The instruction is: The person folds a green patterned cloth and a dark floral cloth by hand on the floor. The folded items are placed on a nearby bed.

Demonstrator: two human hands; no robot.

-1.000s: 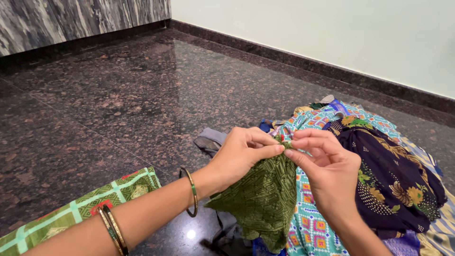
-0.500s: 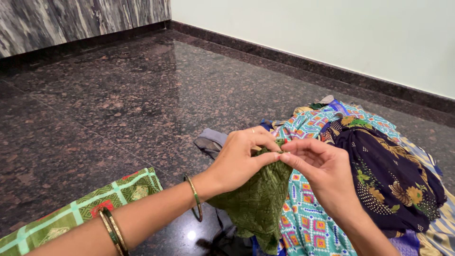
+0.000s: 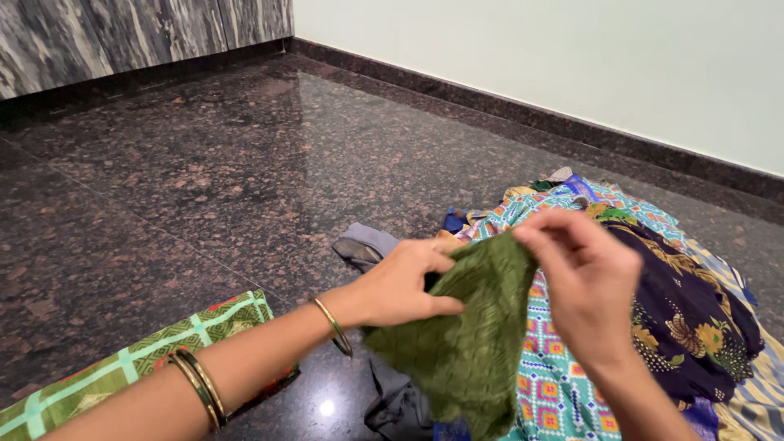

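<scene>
presently both hands are on one garment, a green patterned cloth [image 3: 469, 343], held up above the floor in the near middle of the view. the left hand [image 3: 400, 286] grips the cloth's left upper edge, fingers curled over the fabric and thumb pressed against its front face; the hand is closed on the cloth. the right hand [image 3: 584, 282] pinches the cloth's top right corner, fingertips drawn together on the fabric, back of the hand towards the camera. the two hands are near one another, with the top edge of the cloth spanning between them. the cloth hangs down loosely from this edge, creased, its lower end reaching the bottom of the frame.

the left forearm carries a thin gold bangle [image 3: 333, 325] at the wrist and a pair of darker bangles [image 3: 200, 388] nearer the elbow.

behind and to the right of the held cloth lies a heap of clothes [image 3: 653, 261] on the dark polished stone floor [image 3: 204, 180]: a turquoise printed piece [image 3: 555, 384], a dark navy piece with yellow flowers [image 3: 694, 327], and a grey garment [image 3: 367, 245] at the heap's left edge. a green checked fabric [image 3: 122, 367] lies at the near left, under the left forearm. a pale wall [image 3: 572, 65] with dark skirting runs along the far side.
</scene>
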